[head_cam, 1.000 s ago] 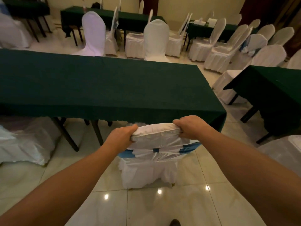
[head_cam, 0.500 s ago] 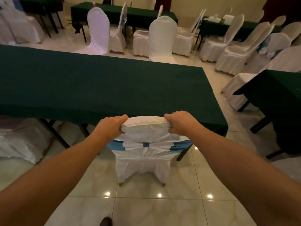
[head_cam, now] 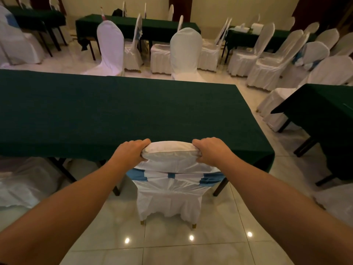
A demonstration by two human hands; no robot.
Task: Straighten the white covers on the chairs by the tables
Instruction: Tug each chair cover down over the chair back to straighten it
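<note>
Both hands are clamped on the top of the white cover [head_cam: 170, 190], the left hand [head_cam: 131, 152] at one corner, the right hand [head_cam: 211, 149] at the other. The covered chair stands tucked against the near edge of the green-clothed surface [head_cam: 114, 111], a blue sash [head_cam: 140, 175] banding its back.

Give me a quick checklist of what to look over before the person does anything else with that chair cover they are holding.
1. Both hands on the chair top: ok. The left hand and right hand grip opposite corners of the white cover.
2. Cover smooth over the top edge: ok, only slight creases.
3. Blue sash level across the back: not ok, it looks bunched and uneven.
4. Skirt hanging evenly to the floor: not ok, the hem is ruffled and both gold chair feet show.
5. Chair tucked against the green table: ok.
6. Seat side of the cover: cannot tell, hidden.
</note>
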